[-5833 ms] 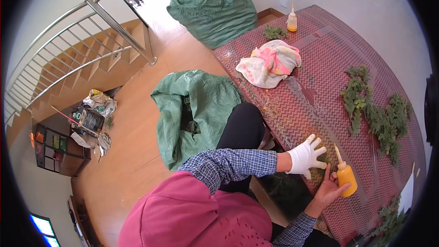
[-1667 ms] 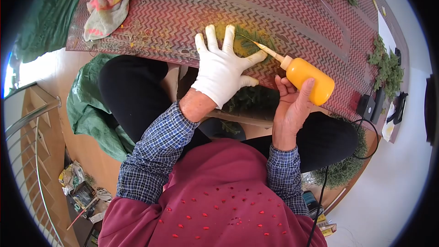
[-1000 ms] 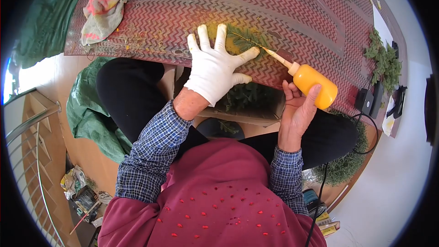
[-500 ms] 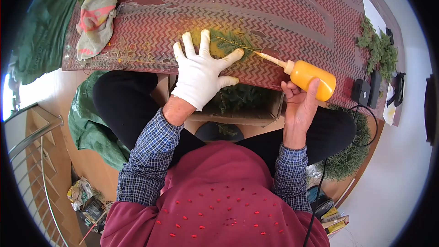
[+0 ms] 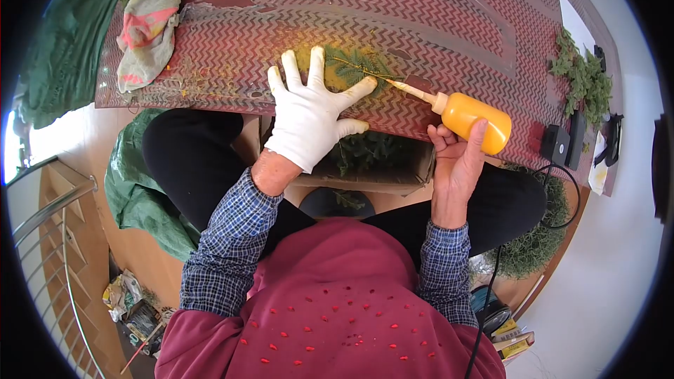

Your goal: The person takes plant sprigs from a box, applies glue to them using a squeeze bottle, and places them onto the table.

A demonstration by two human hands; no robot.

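My left hand point(image 5: 307, 112), in a white glove with yellow-stained fingertips, lies with fingers spread on the patterned table point(image 5: 232, 49). Beside its index finger and thumb lies a green sprig point(image 5: 354, 64) on a yellow-stained patch; whether the glove presses on it is partly hidden. My bare right hand point(image 5: 455, 161) is closed around the lower side of a bottle of yellow liquid point(image 5: 477, 123). The bottle leans left, and its long thin nozzle tip is at the sprig's stem near my left hand.
A stained cloth point(image 5: 151, 28) lies at the table's left. Green foliage point(image 5: 583, 77) and black boxes point(image 5: 556, 144) with a cable are at the right. Under the table edge is a cardboard box point(image 5: 365, 181) holding greenery. Green sacks point(image 5: 70, 56) stand at the left.
Since the earliest frame, the view has turned down toward my lap, and the bottle has gone from upright to tilted, nozzle at the sprig. Over the last half second it shifted slightly left.
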